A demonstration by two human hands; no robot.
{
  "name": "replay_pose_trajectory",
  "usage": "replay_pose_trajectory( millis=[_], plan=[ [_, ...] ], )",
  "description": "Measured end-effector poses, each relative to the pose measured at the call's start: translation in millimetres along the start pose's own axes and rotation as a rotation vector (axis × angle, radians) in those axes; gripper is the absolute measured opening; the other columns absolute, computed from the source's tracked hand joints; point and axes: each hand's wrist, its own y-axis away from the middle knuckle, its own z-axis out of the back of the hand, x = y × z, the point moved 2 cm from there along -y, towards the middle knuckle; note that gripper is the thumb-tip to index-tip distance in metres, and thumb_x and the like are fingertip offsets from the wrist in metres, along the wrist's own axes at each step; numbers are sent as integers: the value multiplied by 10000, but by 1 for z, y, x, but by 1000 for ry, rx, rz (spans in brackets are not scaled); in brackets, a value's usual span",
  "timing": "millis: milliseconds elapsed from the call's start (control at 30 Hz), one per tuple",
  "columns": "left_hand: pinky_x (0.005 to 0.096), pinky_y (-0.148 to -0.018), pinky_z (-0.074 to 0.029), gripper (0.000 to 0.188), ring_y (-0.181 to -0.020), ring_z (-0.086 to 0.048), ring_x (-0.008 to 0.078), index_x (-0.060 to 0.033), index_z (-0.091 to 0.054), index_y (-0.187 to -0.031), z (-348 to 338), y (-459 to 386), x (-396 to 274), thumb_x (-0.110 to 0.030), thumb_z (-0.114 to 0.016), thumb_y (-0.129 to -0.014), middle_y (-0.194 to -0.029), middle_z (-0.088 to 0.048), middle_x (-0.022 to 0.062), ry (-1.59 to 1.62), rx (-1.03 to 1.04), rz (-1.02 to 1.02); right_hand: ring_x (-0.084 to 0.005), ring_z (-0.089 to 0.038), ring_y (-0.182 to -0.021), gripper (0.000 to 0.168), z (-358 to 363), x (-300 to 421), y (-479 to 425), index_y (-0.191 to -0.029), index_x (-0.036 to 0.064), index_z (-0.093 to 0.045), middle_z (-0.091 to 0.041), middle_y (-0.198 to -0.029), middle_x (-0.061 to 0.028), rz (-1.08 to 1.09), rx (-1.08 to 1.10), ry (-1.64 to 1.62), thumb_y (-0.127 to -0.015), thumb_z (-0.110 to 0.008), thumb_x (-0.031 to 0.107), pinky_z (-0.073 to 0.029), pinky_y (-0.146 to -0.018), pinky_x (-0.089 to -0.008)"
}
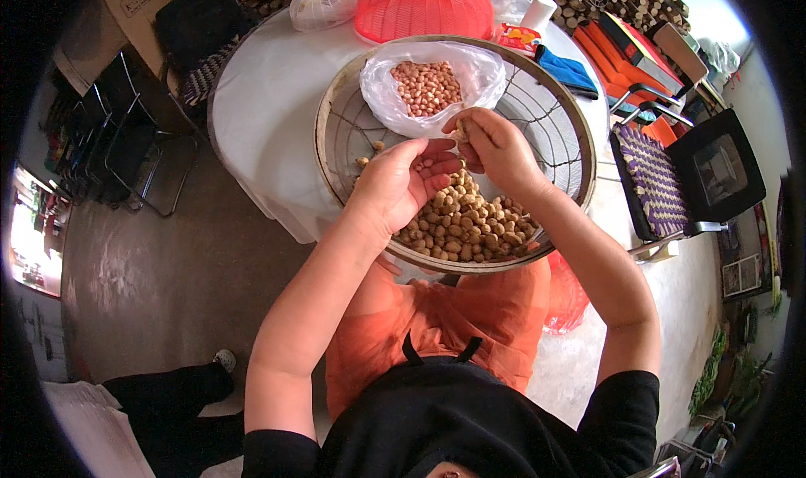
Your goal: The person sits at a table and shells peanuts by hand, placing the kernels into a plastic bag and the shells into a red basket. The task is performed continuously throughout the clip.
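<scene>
My left hand [412, 179] is cupped palm up, with a few shelled peanut kernels [425, 163] lying on it. Close beside it, my right hand [494, 147] pinches a pale peanut shell [461, 131] between thumb and fingers. Both hands are above a round wood-rimmed wire sieve [582, 134]. A heap of unshelled peanuts [466, 229] fills the near side of the sieve, partly hidden by my hands. Toward its far side sits an open white plastic bag [384, 93] with many reddish peanut kernels [428, 87] inside.
The sieve rests at the edge of a round table with a white cover [264, 100]. Behind it stand a red mesh food cover [425, 5] and a white one [324, 4]. A blue cloth [567, 71] lies right. Chairs [686, 169] flank the table; another person's leg [170, 390] shows lower left.
</scene>
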Motion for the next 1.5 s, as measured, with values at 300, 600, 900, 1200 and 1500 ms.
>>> replay_pose_trajectory(
  millis=[300, 600, 900, 1200, 1500],
  plan=[
    [310, -794, -526, 239, -928, -618, 196, -16, -562, -1103, -3, 1, 1, -189, -459, -975, -1048, -629, 98, 11, 43, 30, -399, -610, -782, 147, -7, 11, 9, -1000, 35, -561, -619, -809, -211, 349, -10, 585, -867, -513, 76, -484, -649, -441],
    [293, -779, -506, 171, -909, -611, 173, -25, -603, -1045, -3, 2, 3, -106, -506, -930, -997, -641, 75, -187, -80, -96, -385, -609, -762, 131, -13, 14, 10, -983, 31, -563, -621, -814, -208, 470, -27, 592, -874, -525, 93, -480, -635, -441],
    [284, -678, -464, 297, -778, -560, 175, 82, -579, -1050, 7, -4, 1, -145, -479, -887, -911, -612, 115, 45, 1, -15, -135, -509, -617, 275, 18, 1, -5, -954, 14, -575, -593, -782, -91, -277, 113, -770, -951, -355, 179, -445, -580, -292],
    [184, -420, -251, 196, -534, -366, 49, 5, -558, -993, 9, 0, -5, -181, -527, -939, -657, -426, -34, 77, -119, -56, -69, -374, -541, 162, 32, 2, 3, -1036, 30, -565, -414, -665, 28, -407, 190, -467, -955, -473, 135, -315, -469, -203],
    [186, -413, -237, 184, -511, -348, 41, -4, -546, -998, 6, 5, -7, -176, -523, -937, -648, -412, -37, 110, -165, -75, -145, -524, -621, 169, 8, 27, 28, -974, 59, -624, -564, -680, -51, -14, 660, 584, -843, -650, 163, -421, -583, -310]
  ],
)
